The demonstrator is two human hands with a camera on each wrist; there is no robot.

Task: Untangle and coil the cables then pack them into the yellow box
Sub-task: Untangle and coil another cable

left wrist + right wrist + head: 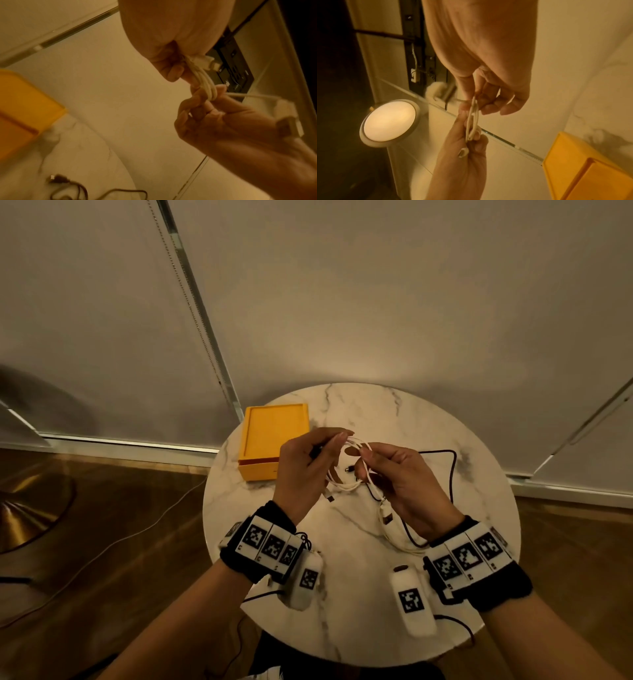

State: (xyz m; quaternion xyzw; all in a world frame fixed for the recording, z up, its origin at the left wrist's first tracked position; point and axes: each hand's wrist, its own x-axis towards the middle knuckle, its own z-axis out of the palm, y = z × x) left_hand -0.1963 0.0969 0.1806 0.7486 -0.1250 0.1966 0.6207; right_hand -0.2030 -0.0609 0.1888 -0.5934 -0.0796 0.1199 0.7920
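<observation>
While the white cable [352,470] is held in the air just to the right of the yellow box [274,445], its loops are pinched from both sides: the left hand [305,470] grips one side of the bundle, with several strands gathered between thumb and fingers in the left wrist view, and the right hand [400,477] pinches the other side, with a loose tail hanging down toward the table [428,419].

Several slips can be foreseen. If either pinch is eased before the coil is secured, the loops are likely to spring apart and the winding would have to be repeated. The hanging tail and its plug [387,517] could be caught on the black cable [448,470], which lies on the table to the right of the box and runs under the hands; a pull on one could then drag the other off the edge. Whether the two cables are fully separated cannot be told. The box appears to be closed by its lid, so a coil held in both hands could not be dropped in until one hand is freed.

By count: one yellow box, one white cable, one black cable, one round table, two hands.
</observation>
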